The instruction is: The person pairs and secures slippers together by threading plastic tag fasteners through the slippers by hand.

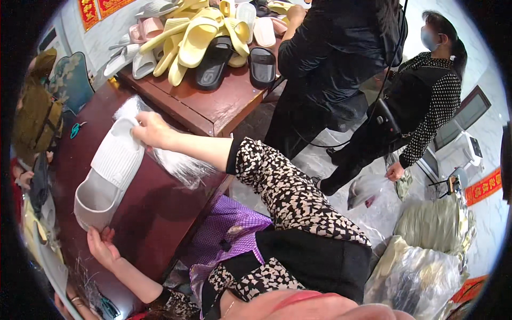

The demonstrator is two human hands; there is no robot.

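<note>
A pale grey slide slipper (pixel 109 176) lies lengthwise on the dark red table (pixel 154 213). My right hand (pixel 150 130), reaching out from a black-and-cream patterned sleeve, grips the slipper's far end. A clear, crinkled plastic bag (pixel 178 164) lies under my right wrist, and more of it shows beyond the hand. My left hand (pixel 101 246) holds the slipper's near end from below, with the fingers curled against its edge.
A brown table (pixel 213 106) at the back carries a heap of yellow, pink, white and black slippers (pixel 197 37). Teal scissors (pixel 77 128) lie at the far left. Two people (pixel 330 69) stand to the right, one holding a plastic bag (pixel 365 189). Filled plastic sacks (pixel 421 266) cover the floor.
</note>
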